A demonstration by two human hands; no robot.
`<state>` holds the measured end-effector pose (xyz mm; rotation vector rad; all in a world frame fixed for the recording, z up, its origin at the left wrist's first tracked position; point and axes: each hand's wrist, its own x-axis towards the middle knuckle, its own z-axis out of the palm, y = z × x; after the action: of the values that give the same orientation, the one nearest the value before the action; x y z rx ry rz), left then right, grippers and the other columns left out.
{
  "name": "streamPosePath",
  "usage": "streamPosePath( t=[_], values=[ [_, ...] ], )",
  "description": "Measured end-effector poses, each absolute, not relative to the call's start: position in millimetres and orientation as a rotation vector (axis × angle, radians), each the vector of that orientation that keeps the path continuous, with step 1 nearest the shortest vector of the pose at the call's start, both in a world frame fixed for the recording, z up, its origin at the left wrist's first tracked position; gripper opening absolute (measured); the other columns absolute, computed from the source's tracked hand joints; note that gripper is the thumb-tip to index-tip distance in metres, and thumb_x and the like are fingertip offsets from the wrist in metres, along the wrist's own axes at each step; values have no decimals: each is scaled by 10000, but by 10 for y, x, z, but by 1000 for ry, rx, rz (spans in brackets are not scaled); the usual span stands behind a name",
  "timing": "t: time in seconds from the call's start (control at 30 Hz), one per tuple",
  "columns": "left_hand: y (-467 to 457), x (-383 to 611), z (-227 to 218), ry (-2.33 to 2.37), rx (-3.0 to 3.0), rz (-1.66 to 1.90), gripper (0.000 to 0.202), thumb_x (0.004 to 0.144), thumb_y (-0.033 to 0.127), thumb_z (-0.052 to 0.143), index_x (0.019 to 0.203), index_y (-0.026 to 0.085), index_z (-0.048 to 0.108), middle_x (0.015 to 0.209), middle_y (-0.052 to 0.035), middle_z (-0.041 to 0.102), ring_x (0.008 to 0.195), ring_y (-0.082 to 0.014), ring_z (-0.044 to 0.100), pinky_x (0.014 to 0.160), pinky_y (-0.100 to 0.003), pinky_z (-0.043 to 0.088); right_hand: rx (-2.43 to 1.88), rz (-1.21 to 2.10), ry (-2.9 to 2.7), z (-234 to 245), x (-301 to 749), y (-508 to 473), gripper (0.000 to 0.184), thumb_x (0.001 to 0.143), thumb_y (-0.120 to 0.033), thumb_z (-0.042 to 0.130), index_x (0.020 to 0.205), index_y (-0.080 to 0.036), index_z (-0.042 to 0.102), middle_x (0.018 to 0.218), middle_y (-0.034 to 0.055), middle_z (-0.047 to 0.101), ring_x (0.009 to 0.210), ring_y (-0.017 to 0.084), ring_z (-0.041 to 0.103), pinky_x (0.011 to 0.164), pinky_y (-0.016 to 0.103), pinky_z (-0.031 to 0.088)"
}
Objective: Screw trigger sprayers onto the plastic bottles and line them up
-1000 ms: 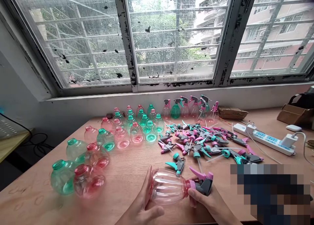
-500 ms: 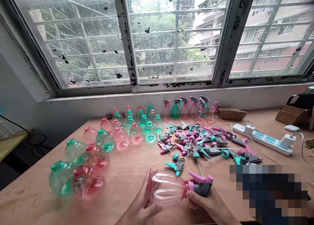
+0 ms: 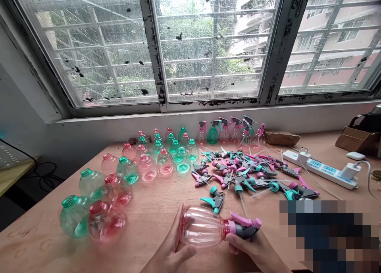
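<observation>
A clear pink spray bottle (image 3: 202,227) lies on its side in the air above the table's near edge, its neck pointing right. My left hand (image 3: 175,245) cups its base, thumb below and fingers behind. My right hand (image 3: 244,245) is closed round the neck, where the pink collar of the grey and pink trigger sprayer (image 3: 245,226) meets the bottle; some fingers are hidden behind it. Just beyond the bottle lies a loose grey and teal trigger sprayer (image 3: 214,199). Farther back spreads a pile of pink, teal and grey trigger sprayers (image 3: 238,168).
Open pink and green bottles (image 3: 144,168) stand in rows on the left. Several bottles with sprayers fitted (image 3: 224,132) line the wall below the window. A white power strip (image 3: 321,170), cables and a cardboard box (image 3: 357,140) are at the right. A blurred-out patch covers the lower right.
The sprayer's trigger and nozzle have turned slightly and shifted a little to the right. Both hands keep their hold on the bottle, almost in the same place.
</observation>
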<state>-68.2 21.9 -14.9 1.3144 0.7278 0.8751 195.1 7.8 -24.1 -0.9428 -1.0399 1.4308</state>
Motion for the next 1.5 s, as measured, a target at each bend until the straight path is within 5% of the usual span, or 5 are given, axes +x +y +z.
streamPosePath(
  t=[0.53, 0.73, 1.1, 1.3, 1.5],
  values=[
    [223, -705, -162, 706, 1343, 897, 1004, 842, 551, 717, 1588, 406, 60, 1727, 2, 96, 1577, -327, 78, 1278, -508, 81, -972, 1355, -1058, -251, 1982, 70, 388, 662, -440, 905, 917, -208, 726, 688, -13, 703, 511, 127, 570, 489, 248, 445],
    [211, -713, -88, 797, 1302, 897, 848, 888, 578, 633, 1590, 300, 244, 1592, -87, 445, 1528, -365, 262, 1257, -514, 215, -1001, 1330, -1107, -242, 1951, 61, 365, 617, -346, 933, 901, -199, 757, 670, -22, 681, 543, 126, 540, 503, 238, 421],
    [264, -687, -285, 751, 1396, 961, 931, 852, 386, 770, 1568, 457, 179, 1722, 2, 114, 1571, -326, 112, 1271, -533, 39, -881, 1396, -1012, -246, 1959, 116, 423, 704, -430, 891, 939, -188, 635, 569, -52, 641, 445, 101, 534, 445, 214, 412],
    [235, -712, -220, 717, 1365, 966, 864, 844, 616, 667, 1566, 408, 239, 1685, -72, 214, 1414, -376, 411, 1185, -576, 277, -864, 1403, -1036, -290, 1958, 86, 455, 639, -363, 941, 950, -222, 640, 711, -40, 698, 496, 107, 600, 470, 214, 459],
    [238, -651, -206, 733, 1327, 960, 1048, 719, 429, 882, 1547, 428, 239, 1553, -81, 404, 1367, -354, 471, 1173, -528, 310, -947, 1413, -1065, -235, 1958, 128, 395, 692, -482, 883, 823, -176, 670, 588, -11, 692, 464, 133, 603, 477, 246, 478]
  ],
)
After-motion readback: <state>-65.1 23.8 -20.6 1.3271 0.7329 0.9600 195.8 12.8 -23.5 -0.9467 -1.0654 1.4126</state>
